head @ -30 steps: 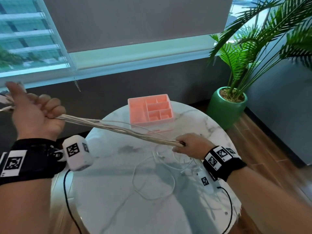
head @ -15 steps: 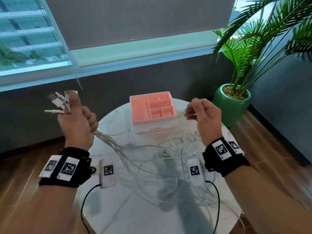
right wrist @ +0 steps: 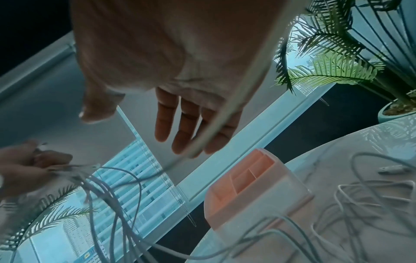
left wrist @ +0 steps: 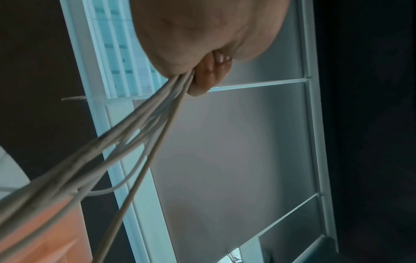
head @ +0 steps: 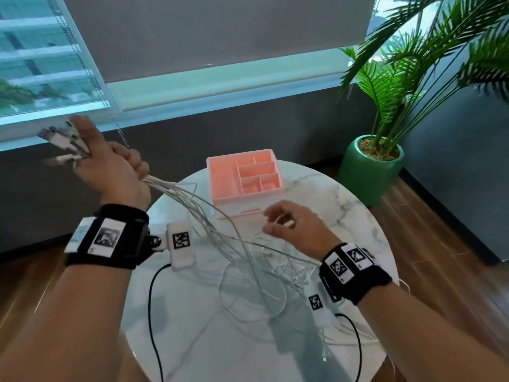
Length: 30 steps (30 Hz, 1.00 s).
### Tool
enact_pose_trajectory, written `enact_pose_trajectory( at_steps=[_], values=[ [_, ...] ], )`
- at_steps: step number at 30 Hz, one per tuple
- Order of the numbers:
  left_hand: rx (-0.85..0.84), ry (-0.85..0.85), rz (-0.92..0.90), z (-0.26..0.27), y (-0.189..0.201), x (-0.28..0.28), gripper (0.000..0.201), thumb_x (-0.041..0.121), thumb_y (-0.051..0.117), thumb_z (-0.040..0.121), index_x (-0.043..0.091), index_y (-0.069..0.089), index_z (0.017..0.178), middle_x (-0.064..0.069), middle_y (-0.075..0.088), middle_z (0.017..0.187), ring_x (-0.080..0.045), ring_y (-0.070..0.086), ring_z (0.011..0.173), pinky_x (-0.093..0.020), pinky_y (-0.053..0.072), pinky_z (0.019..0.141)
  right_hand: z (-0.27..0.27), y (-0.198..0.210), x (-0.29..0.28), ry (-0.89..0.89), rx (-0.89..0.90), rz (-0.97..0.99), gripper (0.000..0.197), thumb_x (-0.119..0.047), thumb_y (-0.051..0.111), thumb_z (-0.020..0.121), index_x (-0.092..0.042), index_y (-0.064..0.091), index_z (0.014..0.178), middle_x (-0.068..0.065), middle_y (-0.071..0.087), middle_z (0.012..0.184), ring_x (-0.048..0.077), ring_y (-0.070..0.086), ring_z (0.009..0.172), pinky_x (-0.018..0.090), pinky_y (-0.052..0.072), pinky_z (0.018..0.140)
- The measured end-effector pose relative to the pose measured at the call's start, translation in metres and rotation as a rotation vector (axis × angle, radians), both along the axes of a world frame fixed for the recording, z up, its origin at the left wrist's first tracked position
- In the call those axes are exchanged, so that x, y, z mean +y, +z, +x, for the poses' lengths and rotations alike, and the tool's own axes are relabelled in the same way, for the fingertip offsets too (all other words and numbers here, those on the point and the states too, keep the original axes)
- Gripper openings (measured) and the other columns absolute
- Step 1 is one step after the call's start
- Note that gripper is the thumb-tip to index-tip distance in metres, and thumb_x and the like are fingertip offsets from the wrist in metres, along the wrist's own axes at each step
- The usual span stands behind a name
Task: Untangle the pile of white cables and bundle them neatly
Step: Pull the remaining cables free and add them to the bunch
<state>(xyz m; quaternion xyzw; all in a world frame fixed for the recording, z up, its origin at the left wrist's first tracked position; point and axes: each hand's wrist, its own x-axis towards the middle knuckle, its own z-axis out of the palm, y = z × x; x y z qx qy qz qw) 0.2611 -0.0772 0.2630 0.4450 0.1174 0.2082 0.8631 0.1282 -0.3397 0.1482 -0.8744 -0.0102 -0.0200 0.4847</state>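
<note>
Left hand (head: pixel 110 166) fists cables (head: pixel 209 224), plugs blurred above thumb. Right hand (head: pixel 292 227) loosely spread, empty. Cable tangle on surface (head: pixel 344 194) partly hidden by right wrist.

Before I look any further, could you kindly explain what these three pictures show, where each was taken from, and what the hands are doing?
No machine here: a person works with two bare hands, wearing black wristbands with small cameras. The wide picture comes from a camera on the head, looking down at a round marble table. The other two come from the wrist cameras, looking along each hand, so they seem tilted.

The left hand is raised and grips a bunch of white cables in its fist, their plugs sticking out past the thumb. The left wrist view shows the strands leaving the curled fingers. The rest of the cables trail down into a loose tangle on the table.

The right hand hovers above the tangle, fingers relaxed and gripping nothing. A pink compartment tray stands at the table's far side, and a potted palm stands on the floor.
</note>
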Motion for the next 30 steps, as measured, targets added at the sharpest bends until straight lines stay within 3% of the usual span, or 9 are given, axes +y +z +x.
enact_pose_trajectory(
  at_steps=[3, 5, 7, 9, 12, 16, 19, 22, 30],
  values=[
    [0.014, 0.046, -0.019, 0.013, -0.001, 0.008, 0.055, 0.06, 0.057, 0.096, 0.022, 0.033, 0.065, 0.004, 0.032, 0.054, -0.014, 0.028, 0.043, -0.023, 0.018, 0.045, -0.007, -0.006, -0.002, 0.194, 0.254, -0.247, 0.044, -0.057, 0.079, 0.072, -0.034, 0.064, 0.106, -0.012, 0.064, 0.093, 0.004, 0.061, 0.08, 0.023, 0.05, 0.073],
    [0.021, 0.029, -0.024, 0.015, -0.004, 0.009, 0.055, 0.062, 0.058, 0.095, 0.023, 0.033, 0.065, 0.004, 0.032, 0.054, -0.014, 0.027, 0.043, -0.022, 0.017, 0.044, -0.009, -0.01, -0.005, 0.275, 0.378, -0.392, 0.032, -0.053, 0.077, 0.077, -0.026, 0.07, 0.092, -0.01, 0.065, 0.08, 0.006, 0.059, 0.071, 0.027, 0.048, 0.07],
    [0.031, -0.004, -0.01, 0.013, -0.006, 0.008, 0.056, 0.063, 0.058, 0.094, 0.024, 0.032, 0.063, 0.005, 0.03, 0.054, -0.013, 0.024, 0.043, -0.021, 0.016, 0.043, -0.007, -0.013, -0.01, 0.238, 0.413, -0.483, 0.045, -0.06, 0.073, 0.078, -0.017, 0.064, 0.07, -0.007, 0.059, 0.062, 0.009, 0.053, 0.056, 0.031, 0.047, 0.065],
    [0.033, -0.06, 0.016, 0.008, -0.011, 0.008, 0.057, 0.064, 0.058, 0.094, 0.025, 0.031, 0.062, 0.005, 0.027, 0.056, -0.012, 0.02, 0.044, -0.022, 0.015, 0.042, -0.002, -0.015, -0.016, 0.145, 0.352, -0.561, 0.06, -0.072, 0.063, 0.079, -0.016, 0.052, 0.059, -0.003, 0.05, 0.054, 0.01, 0.045, 0.047, 0.032, 0.047, 0.067],
    [0.017, -0.22, 0.076, -0.004, -0.023, 0.003, 0.058, 0.065, 0.055, 0.094, 0.027, 0.026, 0.062, 0.003, 0.02, 0.059, -0.012, 0.014, 0.047, -0.021, 0.014, 0.041, 0.003, -0.012, -0.019, 0.005, 0.223, -0.617, 0.067, -0.073, 0.049, 0.087, -0.011, 0.055, 0.061, -0.003, 0.058, 0.056, 0.008, 0.051, 0.049, 0.034, 0.045, 0.077],
    [0.002, -0.395, 0.129, -0.023, -0.04, -0.012, 0.059, 0.062, 0.052, 0.098, 0.026, 0.022, 0.061, 0.005, 0.016, 0.058, -0.01, 0.012, 0.046, -0.019, 0.015, 0.039, 0.005, 0.0, -0.025, -0.181, 0.221, -0.387, 0.051, -0.061, 0.056, 0.091, -0.015, 0.067, 0.071, -0.007, 0.055, 0.046, 0.013, 0.06, 0.041, 0.022, 0.044, 0.052],
    [-0.005, -0.413, 0.133, -0.03, -0.043, -0.013, 0.06, 0.061, 0.052, 0.098, 0.026, 0.021, 0.06, 0.005, 0.015, 0.058, -0.009, 0.012, 0.046, -0.018, 0.016, 0.038, 0.008, -0.001, -0.027, -0.212, 0.164, -0.562, 0.059, -0.067, 0.054, 0.087, -0.013, 0.061, 0.063, -0.004, 0.055, 0.052, 0.019, 0.06, 0.053, 0.023, 0.034, 0.047],
    [-0.013, -0.383, 0.128, -0.028, -0.036, -0.004, 0.061, 0.061, 0.051, 0.098, 0.026, 0.023, 0.057, 0.004, 0.016, 0.059, -0.01, 0.013, 0.047, -0.019, 0.017, 0.039, 0.004, -0.004, -0.032, -0.227, 0.183, -0.795, 0.069, -0.081, 0.052, 0.079, -0.015, 0.053, 0.059, -0.004, 0.055, 0.058, 0.017, 0.056, 0.058, 0.025, 0.031, 0.049],
    [-0.013, -0.413, 0.126, -0.038, -0.028, -0.005, 0.062, 0.063, 0.048, 0.099, 0.025, 0.02, 0.059, 0.005, 0.016, 0.058, -0.009, 0.013, 0.047, -0.022, 0.015, 0.039, 0.003, -0.005, -0.032, -0.407, 0.251, -0.779, 0.065, -0.077, 0.053, 0.078, -0.015, 0.048, 0.059, -0.002, 0.051, 0.057, 0.013, 0.045, 0.05, 0.026, 0.029, 0.046]
  ],
)
